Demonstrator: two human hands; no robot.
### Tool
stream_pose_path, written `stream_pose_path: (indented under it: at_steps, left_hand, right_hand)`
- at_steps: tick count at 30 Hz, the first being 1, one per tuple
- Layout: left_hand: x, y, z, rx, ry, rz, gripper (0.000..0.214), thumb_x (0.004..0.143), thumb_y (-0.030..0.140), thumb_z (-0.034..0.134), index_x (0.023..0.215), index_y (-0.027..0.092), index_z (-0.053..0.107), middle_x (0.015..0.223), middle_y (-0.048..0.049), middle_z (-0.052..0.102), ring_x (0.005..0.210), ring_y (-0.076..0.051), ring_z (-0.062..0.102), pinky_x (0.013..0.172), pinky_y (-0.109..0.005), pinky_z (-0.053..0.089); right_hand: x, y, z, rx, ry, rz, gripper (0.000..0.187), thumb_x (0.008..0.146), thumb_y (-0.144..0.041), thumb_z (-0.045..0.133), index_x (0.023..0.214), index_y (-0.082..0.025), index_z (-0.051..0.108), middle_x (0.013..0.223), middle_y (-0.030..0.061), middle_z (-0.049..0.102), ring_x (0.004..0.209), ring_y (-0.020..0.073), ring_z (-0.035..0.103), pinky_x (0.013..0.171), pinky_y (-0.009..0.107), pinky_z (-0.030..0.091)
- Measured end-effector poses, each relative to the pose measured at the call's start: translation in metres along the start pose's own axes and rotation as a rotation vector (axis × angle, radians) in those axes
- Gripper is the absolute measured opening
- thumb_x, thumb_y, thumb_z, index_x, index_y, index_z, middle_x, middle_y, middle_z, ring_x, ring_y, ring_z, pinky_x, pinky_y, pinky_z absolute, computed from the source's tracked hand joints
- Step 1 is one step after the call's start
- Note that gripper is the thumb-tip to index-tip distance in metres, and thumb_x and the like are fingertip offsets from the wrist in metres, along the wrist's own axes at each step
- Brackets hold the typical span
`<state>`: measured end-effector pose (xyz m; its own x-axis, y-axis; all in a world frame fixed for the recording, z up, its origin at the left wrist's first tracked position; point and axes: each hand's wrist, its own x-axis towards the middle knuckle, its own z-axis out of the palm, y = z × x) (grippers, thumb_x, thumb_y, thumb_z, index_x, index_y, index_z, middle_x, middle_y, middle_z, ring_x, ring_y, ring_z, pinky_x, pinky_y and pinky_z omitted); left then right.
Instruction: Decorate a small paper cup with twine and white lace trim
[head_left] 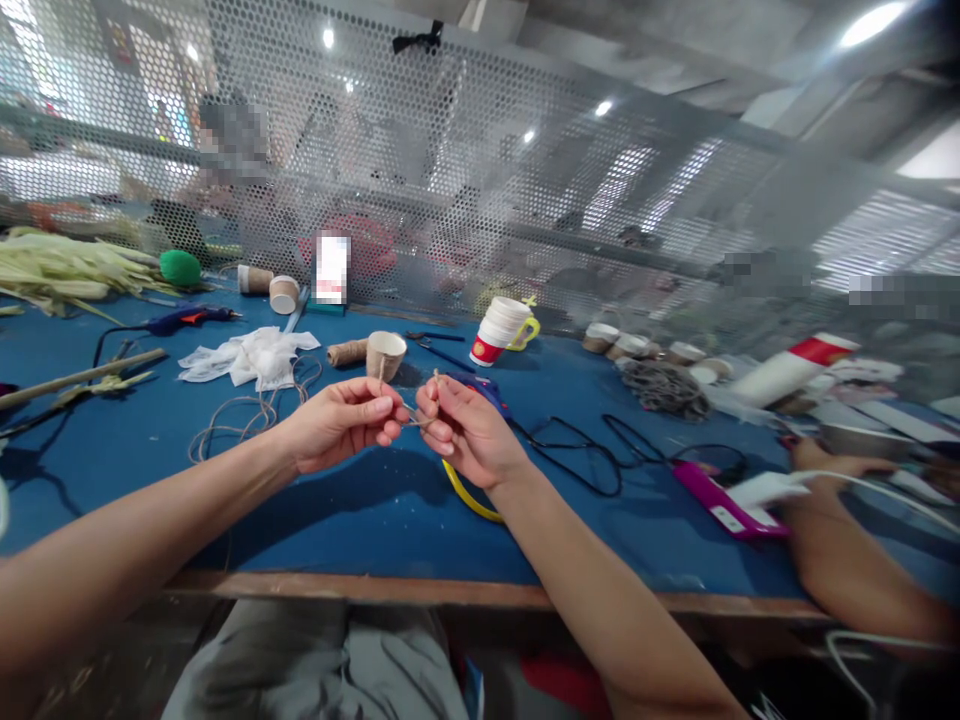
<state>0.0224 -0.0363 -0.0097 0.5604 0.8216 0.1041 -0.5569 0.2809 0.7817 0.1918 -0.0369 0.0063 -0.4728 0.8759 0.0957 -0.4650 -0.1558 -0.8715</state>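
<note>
My left hand and my right hand are raised close together over the blue table. Brown twine runs between them. My left thumb and fingers pinch one part of it, with a short piece sticking up. The fingers of my right hand are closed on another part, also with an end showing above. Just behind stands a twine-wrapped paper cup, beside a spool of twine. Loose loops of thin cord lie left of my left hand. A blue glue gun is partly hidden behind my right hand.
A yellow ring lies below my right wrist. Stacked paper cups, white cloth, another glue gun and a purple power strip are around. A perforated metal screen closes the back. Another person's arm rests at right.
</note>
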Motion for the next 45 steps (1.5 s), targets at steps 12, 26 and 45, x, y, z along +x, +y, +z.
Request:
stream_pose_path:
  at_steps: [12,26,45]
  left_hand:
    - [-0.002,-0.007,-0.006,1.171,0.296,0.629,0.023,0.063,0.026,0.069,0.071,0.017,0.050,0.065,0.0025,0.046,0.057,-0.009,0.042,0.055,-0.023,0.038]
    - [-0.002,-0.001,-0.007,1.711,0.001,0.774,0.027,0.084,0.020,0.040,0.084,0.019,0.067,0.079,-0.0093,0.062,0.074,-0.017,0.052,0.069,-0.029,0.041]
    - [0.001,0.006,-0.007,1.407,0.096,0.697,0.017,0.080,0.023,0.049,0.079,0.018,0.066,0.077,-0.0070,0.060,0.076,-0.017,0.051,0.071,-0.030,0.040]
  right_hand:
    - [0.003,0.003,-0.003,-0.065,0.112,-0.099,0.016,0.071,-0.029,0.065,0.068,-0.016,0.056,0.059,-0.0045,0.050,0.045,0.0028,0.043,0.039,0.014,0.036]
    - [0.001,0.008,0.002,-0.170,0.112,-0.080,0.019,0.073,-0.032,0.063,0.071,-0.016,0.052,0.064,-0.0042,0.053,0.044,0.0035,0.044,0.038,0.016,0.036]
    - [0.002,0.001,-0.009,-0.804,0.252,-0.520,0.021,0.079,-0.029,0.054,0.099,-0.024,0.053,0.092,0.0035,0.054,0.071,0.0126,0.054,0.058,0.028,0.049]
